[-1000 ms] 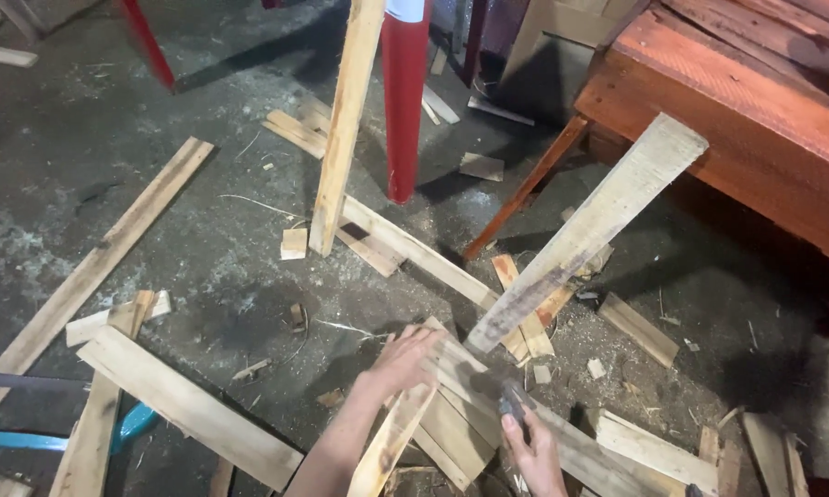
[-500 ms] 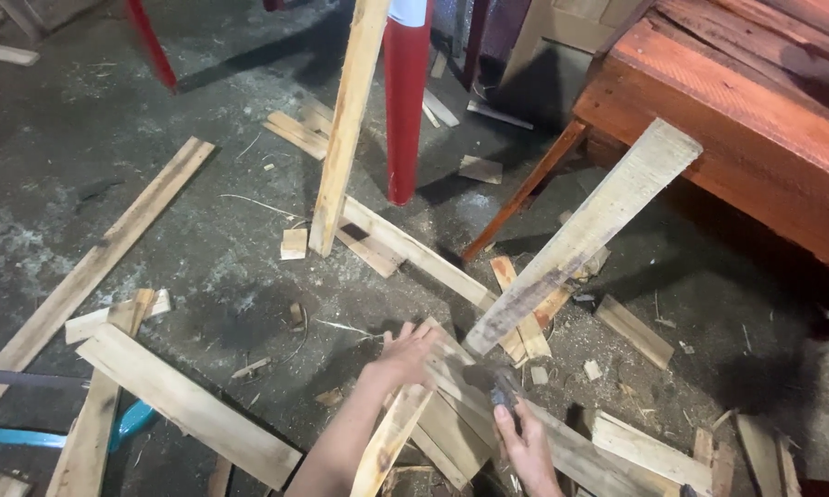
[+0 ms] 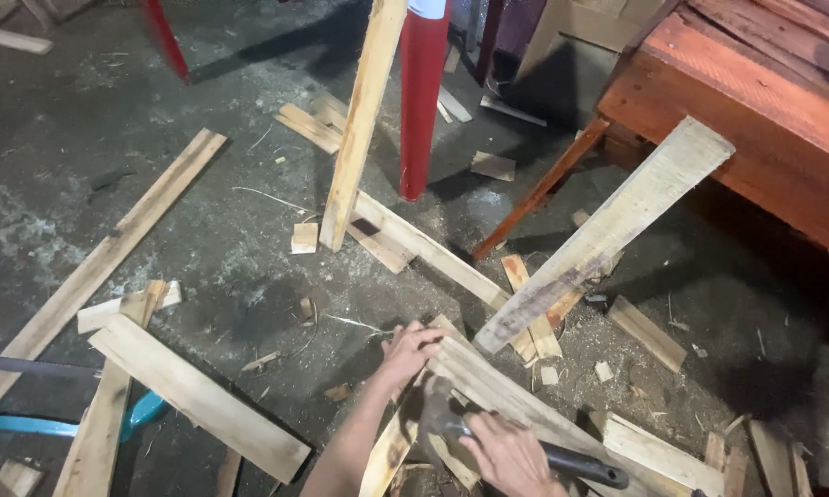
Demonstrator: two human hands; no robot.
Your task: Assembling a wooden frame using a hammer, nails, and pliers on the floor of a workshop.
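My left hand [image 3: 407, 350] presses down on the end of a pale wooden plank [image 3: 516, 396] that lies across other boards on the floor. My right hand [image 3: 511, 453] grips the black handle of a hammer [image 3: 451, 419], whose dark metal head rests against the plank just below my left hand. A long weathered board [image 3: 608, 230] rises at a slant from this pile toward the upper right.
Loose planks and offcuts litter the dark concrete floor, including a long board [image 3: 102, 262] at left and a wide plank [image 3: 198, 396]. A red post [image 3: 424, 101] and a leaning plank [image 3: 364, 115] stand ahead. A red wooden bench [image 3: 755, 120] fills the upper right.
My right hand has drawn back toward me and now shows the hammer's black handle. The hammer head sits lower against the plank. My left hand stays on the plank end.
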